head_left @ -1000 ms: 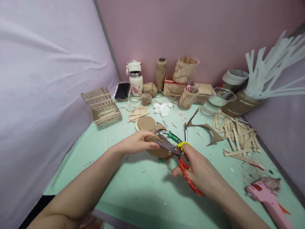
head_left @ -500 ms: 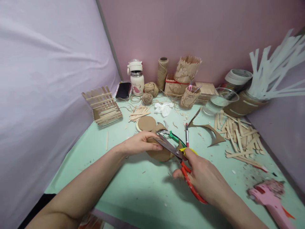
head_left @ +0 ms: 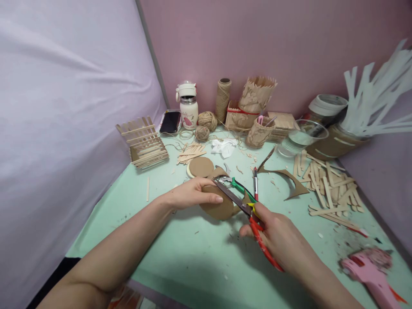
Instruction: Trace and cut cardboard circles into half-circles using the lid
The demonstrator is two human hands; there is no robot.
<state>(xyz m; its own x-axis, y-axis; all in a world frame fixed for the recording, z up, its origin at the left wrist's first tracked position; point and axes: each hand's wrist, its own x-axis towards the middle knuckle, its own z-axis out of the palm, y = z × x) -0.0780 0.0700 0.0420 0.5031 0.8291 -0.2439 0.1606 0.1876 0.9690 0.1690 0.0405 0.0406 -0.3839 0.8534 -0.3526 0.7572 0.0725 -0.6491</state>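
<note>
My left hand (head_left: 196, 194) grips a round piece of brown cardboard (head_left: 219, 209), thumb on top and fingers beneath it. In my right hand (head_left: 273, 227) is a pair of scissors (head_left: 262, 244) with red and yellow handles. Their dark blades lie along the upper right edge of the cardboard, where a narrow offcut hangs off. Just behind the blades rest green-handled pliers or cutters (head_left: 240, 186), partly covered. Another cardboard disc (head_left: 201, 166) lies beyond my left hand on a pale ring-like thing.
Craft sticks (head_left: 331, 184) are heaped at the right, near a pink glue gun (head_left: 367, 268). A marker (head_left: 255, 182) and a curved cardboard scrap (head_left: 289, 180) lie mid-table. A stick basket (head_left: 146, 148), bottle (head_left: 189, 111), twine (head_left: 207, 121) and plastic cup (head_left: 298, 137) stand farther back.
The whole view has shifted slightly, moving things a little rightward. The scissor blades look closer together and lie lower against the cardboard's edge. Both hands keep their holds.
</note>
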